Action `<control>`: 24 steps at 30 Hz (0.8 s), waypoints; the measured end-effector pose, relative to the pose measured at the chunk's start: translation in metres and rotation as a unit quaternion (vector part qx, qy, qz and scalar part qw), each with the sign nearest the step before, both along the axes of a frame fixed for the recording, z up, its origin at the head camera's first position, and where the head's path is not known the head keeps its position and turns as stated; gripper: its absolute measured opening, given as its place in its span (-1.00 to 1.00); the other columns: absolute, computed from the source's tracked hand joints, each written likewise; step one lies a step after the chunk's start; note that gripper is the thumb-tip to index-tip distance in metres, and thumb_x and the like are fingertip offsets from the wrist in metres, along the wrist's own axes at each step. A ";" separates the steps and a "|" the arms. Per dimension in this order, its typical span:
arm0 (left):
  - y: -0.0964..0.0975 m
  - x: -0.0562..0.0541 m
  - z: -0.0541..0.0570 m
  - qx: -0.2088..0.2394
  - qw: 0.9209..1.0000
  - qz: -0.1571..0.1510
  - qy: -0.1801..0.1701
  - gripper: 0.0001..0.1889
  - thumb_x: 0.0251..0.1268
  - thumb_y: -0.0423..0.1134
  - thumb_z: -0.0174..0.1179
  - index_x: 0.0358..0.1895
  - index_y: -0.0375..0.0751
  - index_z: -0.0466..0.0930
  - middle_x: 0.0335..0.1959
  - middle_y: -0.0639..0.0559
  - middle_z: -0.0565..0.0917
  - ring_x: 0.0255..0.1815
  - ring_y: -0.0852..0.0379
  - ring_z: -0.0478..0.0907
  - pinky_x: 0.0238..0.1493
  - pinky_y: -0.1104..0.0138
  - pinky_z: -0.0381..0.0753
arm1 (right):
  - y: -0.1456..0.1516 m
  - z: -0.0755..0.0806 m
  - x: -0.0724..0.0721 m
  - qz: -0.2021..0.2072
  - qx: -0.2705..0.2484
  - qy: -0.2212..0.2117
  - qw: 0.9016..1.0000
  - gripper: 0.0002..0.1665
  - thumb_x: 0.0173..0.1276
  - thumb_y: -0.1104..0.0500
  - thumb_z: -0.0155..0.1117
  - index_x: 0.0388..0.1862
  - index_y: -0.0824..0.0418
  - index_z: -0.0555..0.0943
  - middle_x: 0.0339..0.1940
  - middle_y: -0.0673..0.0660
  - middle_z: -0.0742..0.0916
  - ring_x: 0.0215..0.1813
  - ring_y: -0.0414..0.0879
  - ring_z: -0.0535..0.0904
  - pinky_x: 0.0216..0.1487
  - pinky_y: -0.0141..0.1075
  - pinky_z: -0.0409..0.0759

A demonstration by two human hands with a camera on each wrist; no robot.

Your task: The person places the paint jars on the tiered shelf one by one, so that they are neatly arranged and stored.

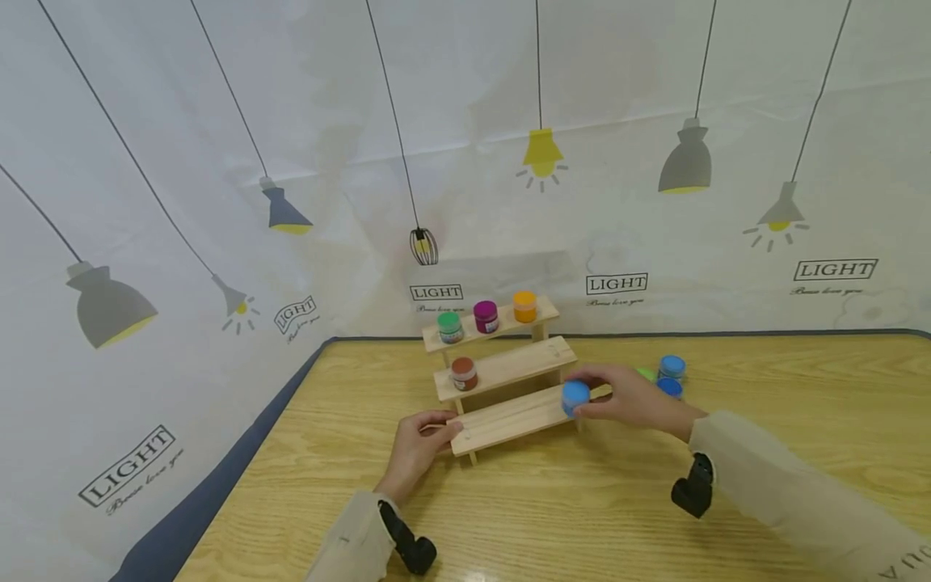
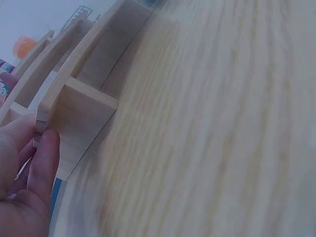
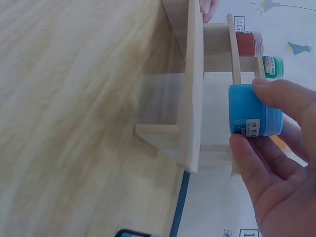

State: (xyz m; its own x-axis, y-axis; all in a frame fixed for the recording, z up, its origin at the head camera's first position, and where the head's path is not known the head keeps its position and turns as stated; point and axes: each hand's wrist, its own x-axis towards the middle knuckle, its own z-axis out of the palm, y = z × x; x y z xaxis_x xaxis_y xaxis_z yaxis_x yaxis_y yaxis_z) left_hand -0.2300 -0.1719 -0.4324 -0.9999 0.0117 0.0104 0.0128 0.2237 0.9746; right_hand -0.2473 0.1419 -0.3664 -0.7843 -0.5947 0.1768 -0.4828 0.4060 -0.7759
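My right hand pinches a light blue paint jar between thumb and fingers, over the right end of the lowest tier. In the right wrist view a gap shows between the jar and the board. At the other end, my left hand grips the left edge of the three-tier wooden stand. Its thumb and fingers pinch the board's corner. Green, purple and orange jars stand on the top tier. A brown-red jar sits at the left of the middle tier.
Right of the stand, on the wooden table, are a blue jar, a darker blue jar and a light green jar partly hidden by my right hand. A white lamp-print backdrop rises behind the table.
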 end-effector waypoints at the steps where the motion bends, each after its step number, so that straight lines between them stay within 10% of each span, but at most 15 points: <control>1: 0.000 0.000 0.000 0.000 1.000 0.000 0.000 -0.69 0.07 -0.24 0.25 -0.16 -0.39 0.59 -0.21 -0.15 0.59 -0.32 0.12 0.58 -0.31 0.29 0.60 | -0.004 0.002 -0.002 -0.002 0.001 0.001 1.000 -0.49 0.16 0.19 0.27 0.07 0.39 0.43 -0.08 0.23 0.55 -0.02 0.12 0.45 -0.16 -0.32 0.56; 24: 0.002 0.000 0.002 0.002 1.000 0.000 0.009 -0.70 0.08 -0.27 0.24 -0.16 -0.43 0.58 -0.19 -0.19 0.59 -0.32 0.11 0.58 -0.32 0.33 0.60 | -0.074 0.018 -0.042 -0.044 0.018 0.064 0.997 -0.50 0.12 0.25 0.30 0.04 0.42 0.45 -0.15 0.22 0.60 -0.10 0.04 0.52 -0.09 -0.19 0.52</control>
